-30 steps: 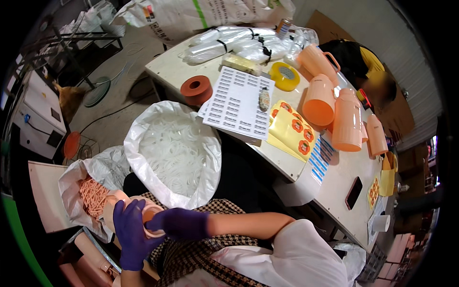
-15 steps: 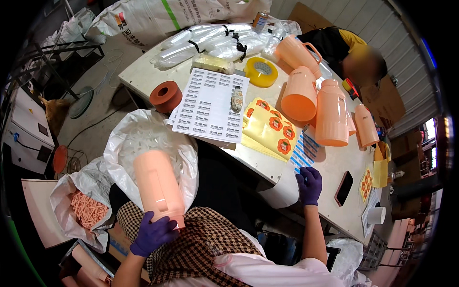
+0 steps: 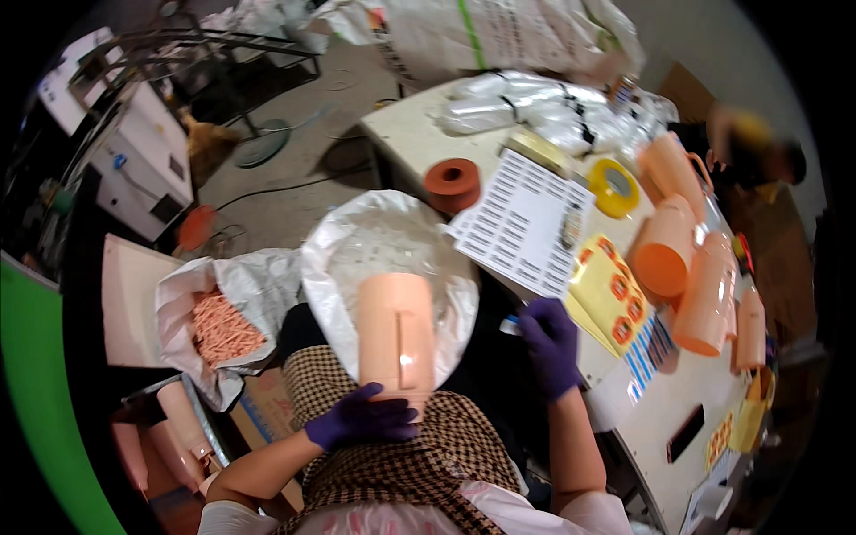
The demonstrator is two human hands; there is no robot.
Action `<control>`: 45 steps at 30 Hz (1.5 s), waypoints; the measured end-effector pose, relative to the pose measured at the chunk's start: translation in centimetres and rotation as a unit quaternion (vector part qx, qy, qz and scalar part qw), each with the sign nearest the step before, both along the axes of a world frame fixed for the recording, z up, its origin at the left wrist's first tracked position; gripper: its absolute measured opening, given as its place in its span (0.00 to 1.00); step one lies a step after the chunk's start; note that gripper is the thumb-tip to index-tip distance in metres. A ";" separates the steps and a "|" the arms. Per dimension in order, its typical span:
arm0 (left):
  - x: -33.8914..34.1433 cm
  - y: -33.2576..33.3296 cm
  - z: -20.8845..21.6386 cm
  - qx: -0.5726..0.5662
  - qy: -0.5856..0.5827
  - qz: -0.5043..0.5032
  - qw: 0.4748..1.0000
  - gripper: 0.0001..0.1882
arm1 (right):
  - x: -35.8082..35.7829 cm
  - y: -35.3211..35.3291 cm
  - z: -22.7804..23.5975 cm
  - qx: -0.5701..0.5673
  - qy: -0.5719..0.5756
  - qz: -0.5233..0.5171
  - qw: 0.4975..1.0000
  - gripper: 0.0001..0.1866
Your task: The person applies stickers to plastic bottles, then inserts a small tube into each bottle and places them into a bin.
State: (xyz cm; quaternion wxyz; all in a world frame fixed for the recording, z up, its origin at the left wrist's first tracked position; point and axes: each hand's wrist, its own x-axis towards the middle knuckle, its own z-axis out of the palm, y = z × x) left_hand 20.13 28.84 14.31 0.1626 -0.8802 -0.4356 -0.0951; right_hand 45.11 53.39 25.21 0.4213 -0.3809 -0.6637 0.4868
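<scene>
My left hand (image 3: pixel 364 417), in a purple glove, grips the neck of a peach plastic jug shell (image 3: pixel 397 330) with a handle on its side. The jug's wide base points away from me, over my lap. My right hand (image 3: pixel 550 348), also gloved in purple, pinches a small blue-and-white sticker (image 3: pixel 510 325) to the right of the jug, by the table edge. On the table to its right lie a sheet of blue-striped stickers (image 3: pixel 649 357) and yellow sheets of red round stickers (image 3: pixel 611 294).
Beyond the jug is a white sack (image 3: pixel 343 259) of translucent pieces; left of it, another sack (image 3: pixel 223 325) of peach strips. A box (image 3: pixel 214 419) at lower left holds peach parts. Several peach jugs (image 3: pixel 664 245) stand on the table (image 3: pixel 406 125), near tape rolls and a phone (image 3: pixel 685 434). A co-worker (image 3: pixel 753 147) sits beyond.
My right hand has left the sticker sheet and come toward the jug with a small sticker. The jug is turned more upright in view, its handle facing up. The whole view has swung left.
</scene>
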 end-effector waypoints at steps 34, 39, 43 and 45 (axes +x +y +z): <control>-1.7 22.1 24.3 0.107 -0.470 0.009 0.876 0.21 | -1.0 20.5 0.3 0.104 -0.581 -0.069 0.805 0.26; -2.0 25.7 25.0 0.064 -0.435 0.062 0.896 0.21 | -1.0 20.9 -1.9 0.369 -0.301 -0.076 0.876 0.23; -2.2 25.1 25.2 0.035 -0.449 0.092 0.888 0.22 | -2.7 19.6 -2.2 0.320 -0.370 -0.042 0.871 0.18; -1.8 24.9 25.3 0.006 -0.460 0.101 0.882 0.22 | -3.1 20.3 -3.3 0.313 -0.375 -0.045 0.871 0.17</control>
